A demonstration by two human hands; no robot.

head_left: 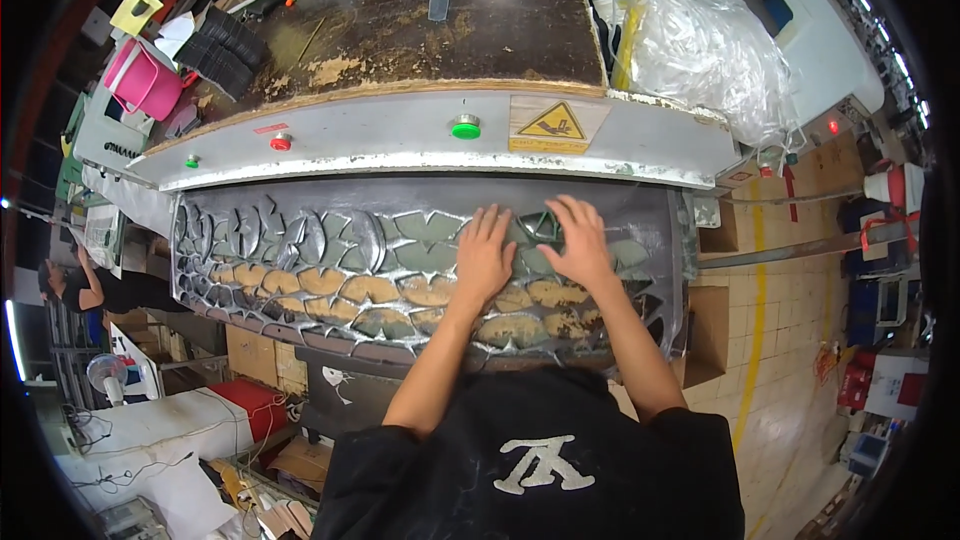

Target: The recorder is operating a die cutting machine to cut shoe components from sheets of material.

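Observation:
A dark sheet (660, 205) lies along the machine's bed, its near part cut into a web of leaf-shaped openings with tan and grey-green showing through. My left hand (487, 252) rests flat on this web, fingers stretched forward. Just to its right sits a small green-edged cutting die (540, 227), shaped like a pointed loop with a crossbar. My right hand (580, 243) has its thumb and fingers around the die's right side. Curved dark cut pieces (368, 240) stand loose from the sheet farther left.
Behind the bed runs a grey machine beam with a green button (466, 127) and a red button (281, 142). A worn brown top (400, 35) carries a pink bucket (145, 78) at left. A clear plastic bag (705, 50) lies right. Another person (90, 285) is far left.

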